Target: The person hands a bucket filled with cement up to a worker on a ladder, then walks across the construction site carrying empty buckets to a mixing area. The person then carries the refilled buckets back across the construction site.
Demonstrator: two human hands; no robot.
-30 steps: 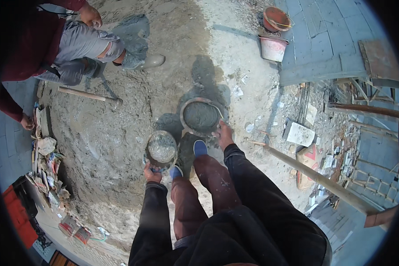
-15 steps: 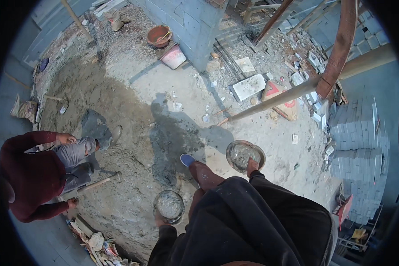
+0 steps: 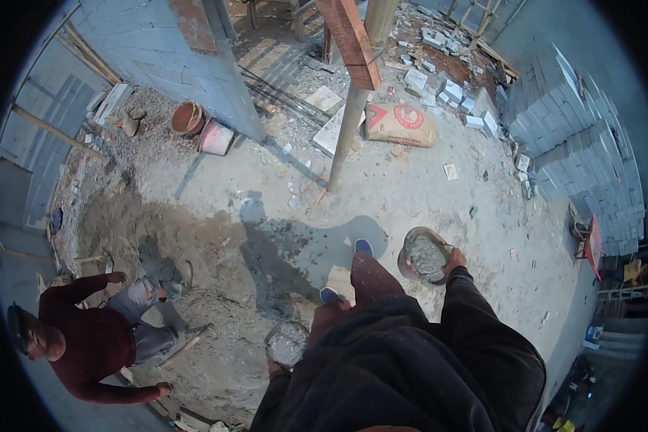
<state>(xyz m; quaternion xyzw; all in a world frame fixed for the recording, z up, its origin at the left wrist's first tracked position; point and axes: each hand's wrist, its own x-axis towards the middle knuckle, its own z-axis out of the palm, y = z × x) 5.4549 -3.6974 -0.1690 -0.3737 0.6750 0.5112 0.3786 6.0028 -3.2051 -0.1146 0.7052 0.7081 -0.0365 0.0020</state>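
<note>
Hanging at my right side is a round bucket (image 3: 406, 268) filled with grey wet mortar (image 3: 426, 259). My right hand (image 3: 454, 261) is closed at its rim or handle; which of the two I cannot make out. On the left, my left hand (image 3: 275, 366) grips a second bucket (image 3: 268, 347), also full of mortar (image 3: 287, 345). That hand is partly hidden by the bucket and my sleeve. Both buckets stay roughly level beside my legs, and my blue shoes (image 3: 364, 247) show between them.
A co-worker in a dark red top (image 3: 97, 345) is at left by a wooden-handled tool (image 3: 187, 347) on spread wet mortar (image 3: 216, 367). Ahead stand a slanted post (image 3: 347, 140), a cement sack (image 3: 403, 126) and a pink-white bucket (image 3: 214, 137). Stacked blocks (image 3: 576, 137) and a red wheelbarrow (image 3: 592, 245) are right.
My view has turned to the right, and I have stepped with both buckets in hand. The co-worker's nearer-to-wall hand has lifted off the leg.
</note>
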